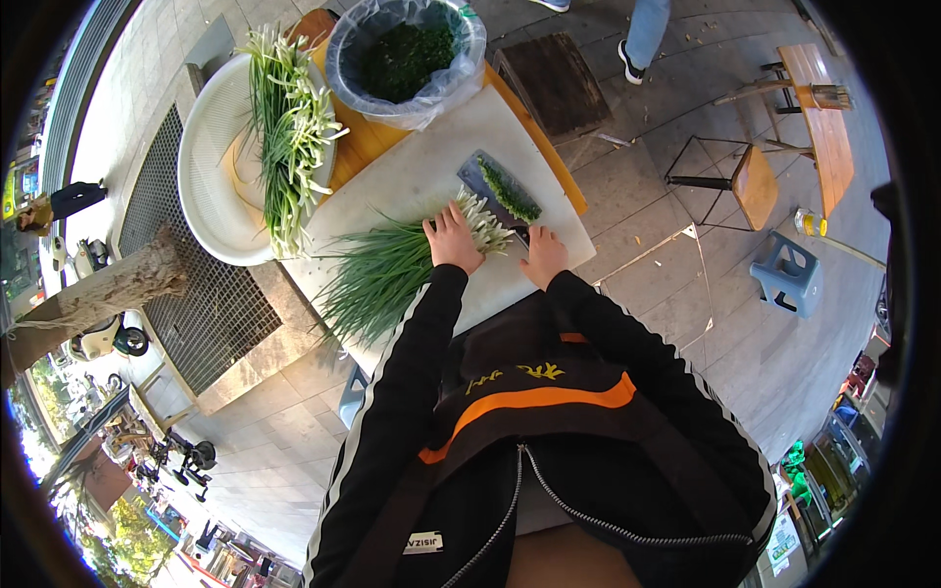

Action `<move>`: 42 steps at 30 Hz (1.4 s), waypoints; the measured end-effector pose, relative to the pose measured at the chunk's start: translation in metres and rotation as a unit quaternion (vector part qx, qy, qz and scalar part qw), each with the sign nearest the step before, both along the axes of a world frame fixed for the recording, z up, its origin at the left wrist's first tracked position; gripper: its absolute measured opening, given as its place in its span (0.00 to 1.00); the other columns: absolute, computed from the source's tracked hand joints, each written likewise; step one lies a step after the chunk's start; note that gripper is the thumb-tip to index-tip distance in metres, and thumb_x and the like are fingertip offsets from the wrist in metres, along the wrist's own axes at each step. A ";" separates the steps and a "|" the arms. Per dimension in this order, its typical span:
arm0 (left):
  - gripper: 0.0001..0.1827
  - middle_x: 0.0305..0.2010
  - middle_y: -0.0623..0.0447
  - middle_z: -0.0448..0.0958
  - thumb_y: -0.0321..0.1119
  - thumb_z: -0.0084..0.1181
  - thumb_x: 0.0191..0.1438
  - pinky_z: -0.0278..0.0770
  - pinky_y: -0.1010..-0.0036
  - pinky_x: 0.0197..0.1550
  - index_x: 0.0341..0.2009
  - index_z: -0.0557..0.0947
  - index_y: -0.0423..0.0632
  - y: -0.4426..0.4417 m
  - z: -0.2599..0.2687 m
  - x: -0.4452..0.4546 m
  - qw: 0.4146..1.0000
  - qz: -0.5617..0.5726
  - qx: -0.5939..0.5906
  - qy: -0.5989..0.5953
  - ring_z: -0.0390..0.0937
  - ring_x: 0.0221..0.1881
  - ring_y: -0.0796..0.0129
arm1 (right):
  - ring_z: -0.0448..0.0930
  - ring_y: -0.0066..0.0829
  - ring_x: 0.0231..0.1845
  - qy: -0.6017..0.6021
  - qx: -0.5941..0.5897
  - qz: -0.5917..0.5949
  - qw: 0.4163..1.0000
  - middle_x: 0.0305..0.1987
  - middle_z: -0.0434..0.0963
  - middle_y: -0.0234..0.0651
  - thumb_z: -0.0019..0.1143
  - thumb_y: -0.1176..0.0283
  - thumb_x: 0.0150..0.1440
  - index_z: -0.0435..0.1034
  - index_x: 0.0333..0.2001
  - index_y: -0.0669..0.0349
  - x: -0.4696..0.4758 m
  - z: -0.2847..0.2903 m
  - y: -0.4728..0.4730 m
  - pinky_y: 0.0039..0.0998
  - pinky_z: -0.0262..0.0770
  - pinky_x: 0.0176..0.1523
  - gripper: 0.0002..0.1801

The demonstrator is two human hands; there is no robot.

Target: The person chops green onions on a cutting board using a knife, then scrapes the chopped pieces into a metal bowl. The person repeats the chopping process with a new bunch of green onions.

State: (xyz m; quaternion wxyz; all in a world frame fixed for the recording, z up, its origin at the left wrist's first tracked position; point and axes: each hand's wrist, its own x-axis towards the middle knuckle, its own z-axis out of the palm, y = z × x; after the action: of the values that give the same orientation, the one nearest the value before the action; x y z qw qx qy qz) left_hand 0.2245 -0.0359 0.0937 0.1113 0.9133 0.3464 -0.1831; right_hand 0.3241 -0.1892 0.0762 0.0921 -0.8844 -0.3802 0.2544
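My left hand [451, 239] presses on a bunch of green onions [390, 264] near its white root ends, on a white cutting board [397, 169]. My right hand [545, 257] grips the dark handle of a cleaver [491, 185], whose broad blade lies beyond the fingers. A strip of chopped green onion [507, 189] rests along the blade. At the board's far side stands a bucket lined with clear plastic [404, 115], holding chopped greens [409, 60]. More whole green onions [283, 147] lie across the right side of a white plastic basket [192, 158], left of the board.
The board lies on a yellow wooden table [577, 192]. Beyond it stands a dark wooden box [553, 84], and a person's leg [647, 33] shows farther off. Right are a wooden-seated stool [755, 187] and a blue plastic stool [788, 273]. A tree trunk [103, 294] and metal grate [209, 323] lie left.
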 end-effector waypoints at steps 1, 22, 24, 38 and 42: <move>0.56 0.52 0.42 0.67 0.48 0.67 0.29 0.52 0.52 0.61 0.60 0.55 0.35 0.000 -0.003 -0.001 1.000 -0.002 0.001 -0.008 0.65 0.55 0.53 | 0.73 0.42 0.44 0.021 -0.038 -0.008 0.999 0.40 0.70 0.42 0.62 0.71 0.40 0.59 0.42 0.61 0.000 -0.004 0.000 0.40 0.72 0.42 0.26; 0.61 0.48 0.45 0.69 0.66 0.67 0.22 0.50 0.53 0.62 0.57 0.62 0.37 0.003 0.001 0.025 0.998 0.004 0.057 -0.017 0.66 0.51 0.54 | 0.77 0.42 0.25 0.156 0.168 -0.217 0.949 0.24 0.75 0.47 0.55 0.68 0.44 0.68 0.33 0.68 0.030 0.024 -0.028 0.35 0.71 0.32 0.15; 0.65 0.48 0.45 0.69 0.73 0.62 0.21 0.49 0.54 0.61 0.57 0.63 0.36 0.002 0.000 0.027 0.997 0.017 0.063 -0.042 0.65 0.52 0.53 | 0.72 0.28 0.21 0.209 0.203 -0.225 0.930 0.20 0.72 0.39 0.53 0.71 0.46 0.68 0.30 0.69 0.022 0.020 -0.027 0.29 0.67 0.27 0.12; 0.47 0.42 0.43 0.70 0.69 0.54 0.39 0.51 0.50 0.60 0.48 0.69 0.37 -0.004 -0.012 0.033 0.988 0.049 0.103 -0.108 0.67 0.46 0.49 | 0.67 0.16 0.16 0.310 0.206 -0.310 0.875 0.16 0.68 0.29 0.45 0.74 0.52 0.67 0.27 0.69 -0.001 0.007 -0.026 0.21 0.62 0.20 0.08; 0.46 0.42 0.44 0.69 0.66 0.58 0.35 0.49 0.50 0.61 0.48 0.69 0.38 -0.006 -0.011 0.041 0.988 0.078 0.099 -0.088 0.66 0.47 0.49 | 0.70 0.26 0.18 0.310 0.170 -0.310 0.883 0.16 0.70 0.35 0.46 0.61 0.56 0.67 0.26 0.68 -0.002 -0.001 -0.026 0.28 0.65 0.26 0.18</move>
State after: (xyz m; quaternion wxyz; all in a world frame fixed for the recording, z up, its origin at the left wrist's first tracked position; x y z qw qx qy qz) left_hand 0.2654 -0.0419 0.0826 0.0645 0.9025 0.4220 -0.0576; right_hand 0.3216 -0.2149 0.0757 0.4283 -0.8041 -0.0757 0.4053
